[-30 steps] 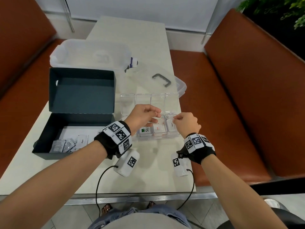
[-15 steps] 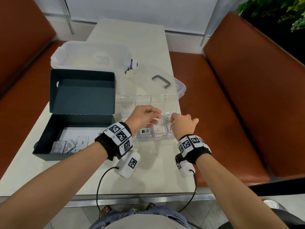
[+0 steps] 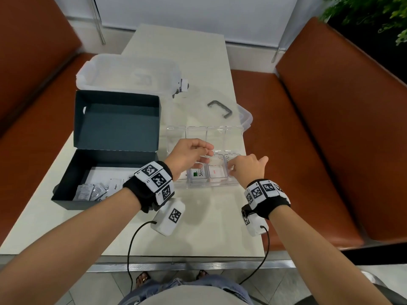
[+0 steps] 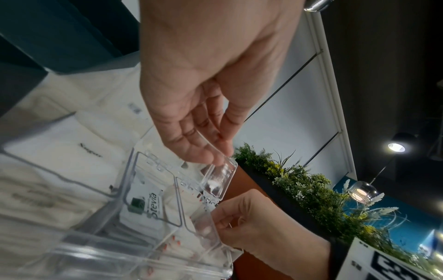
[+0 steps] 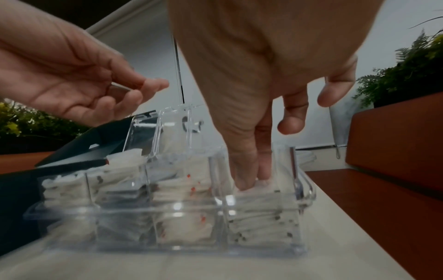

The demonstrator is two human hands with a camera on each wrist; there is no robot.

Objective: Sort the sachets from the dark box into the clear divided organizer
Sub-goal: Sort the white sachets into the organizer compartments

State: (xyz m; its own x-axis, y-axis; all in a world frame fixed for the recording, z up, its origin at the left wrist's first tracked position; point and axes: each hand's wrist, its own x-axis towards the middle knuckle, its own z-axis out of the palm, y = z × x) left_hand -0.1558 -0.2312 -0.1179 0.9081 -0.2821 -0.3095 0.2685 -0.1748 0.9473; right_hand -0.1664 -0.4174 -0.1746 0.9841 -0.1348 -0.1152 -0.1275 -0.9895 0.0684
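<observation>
organizer point(image 3: 204, 183): 4 compartments (all filled) | left hand point(image 3: 187, 157) pinches 1 flap point(image 4: 217, 180) | right hand point(image 3: 247, 170) presses sachets point(image 5: 258, 191), fingers straight

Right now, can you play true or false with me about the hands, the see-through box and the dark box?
1. The right hand pokes its fingers into the organizer's end compartment. True.
2. The dark box is shut. False: its lid stands open.
3. Sachets remain in the dark box. True.
4. The left hand holds a spoon. False: it pinches a clear lid flap.
5. One compartment shows a Stevia sachet. True.
</observation>
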